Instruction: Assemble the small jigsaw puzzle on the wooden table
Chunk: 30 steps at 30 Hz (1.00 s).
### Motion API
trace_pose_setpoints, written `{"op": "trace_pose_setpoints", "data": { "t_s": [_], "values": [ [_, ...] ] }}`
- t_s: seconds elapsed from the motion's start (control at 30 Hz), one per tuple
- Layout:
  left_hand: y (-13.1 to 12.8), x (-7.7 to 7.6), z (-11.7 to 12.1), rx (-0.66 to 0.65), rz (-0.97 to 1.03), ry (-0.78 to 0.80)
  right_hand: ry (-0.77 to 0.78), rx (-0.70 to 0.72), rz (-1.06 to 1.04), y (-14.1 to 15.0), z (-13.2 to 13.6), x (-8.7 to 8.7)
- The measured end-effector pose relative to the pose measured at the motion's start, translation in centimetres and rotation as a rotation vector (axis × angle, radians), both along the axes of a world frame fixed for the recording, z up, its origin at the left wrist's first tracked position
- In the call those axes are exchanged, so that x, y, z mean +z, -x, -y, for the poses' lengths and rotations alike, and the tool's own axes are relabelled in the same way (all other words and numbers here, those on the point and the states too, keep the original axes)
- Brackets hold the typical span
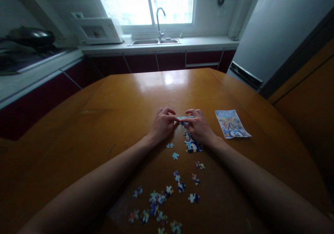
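On the wooden table [125,98] lies a partly joined jigsaw strip [190,140], running from my fingertips down towards me. My left hand [162,124] and my right hand [199,126] meet at its far end, fingers curled and pinched together on the top row of joined pieces [184,118]. Several loose puzzle pieces [167,192] lie scattered nearer to me, between my forearms. A single pale blue piece [175,155] lies face down just below my left hand.
A colourful printed picture sheet [231,124] lies flat to the right of my right hand. Beyond the table run a counter with a sink and tap [159,35], a white microwave [97,30] and a dark pan [31,37]. A grey fridge [271,28] stands at right.
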<state>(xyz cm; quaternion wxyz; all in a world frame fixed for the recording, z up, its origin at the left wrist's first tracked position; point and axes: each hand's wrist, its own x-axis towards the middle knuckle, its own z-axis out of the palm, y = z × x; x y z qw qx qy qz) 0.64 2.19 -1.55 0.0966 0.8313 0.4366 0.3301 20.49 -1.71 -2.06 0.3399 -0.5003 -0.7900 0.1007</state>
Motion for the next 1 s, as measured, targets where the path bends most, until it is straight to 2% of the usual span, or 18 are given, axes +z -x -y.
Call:
{"op": "trace_pose_setpoints", "data": {
  "t_s": [0.17, 0.4, 0.7, 1.0],
  "values": [
    [-0.04, 0.08, 0.04, -0.007, 0.009, -0.005, -0.001, 0.001, -0.025, 0.01, -0.20, -0.17],
    [-0.21, 0.67, 0.23, 0.015, 0.063, -0.015, 0.006, -0.071, -0.204, -0.13, -0.43, -0.05],
    [-0.19, 0.58, 0.23, -0.103, 0.014, 0.021, -0.002, -0.051, -0.147, -0.17, -0.49, -0.37],
    [-0.28, 0.44, 0.11, -0.092, 0.029, 0.010, 0.018, -0.046, -0.132, -0.20, -0.47, -0.41]
  ]
}}
